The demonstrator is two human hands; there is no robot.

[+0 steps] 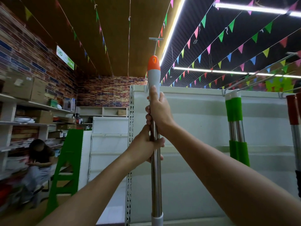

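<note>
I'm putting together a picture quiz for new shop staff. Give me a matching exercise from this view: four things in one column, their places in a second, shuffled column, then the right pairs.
Things
1. right hand
2. left hand
3. green-sleeved poles
4. green stepladder

Places
A. stands low at the left of the picture
B. hang at the right of the picture
C. grips the steel shaft, lower down
D. grips the grey handle, below its orange tip

Pairs: 1-D, 2-C, 3-B, 4-A

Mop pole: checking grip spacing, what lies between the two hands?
Head view: only a short bare stretch of the mop pole, between the right hand above and the left hand below.
</note>
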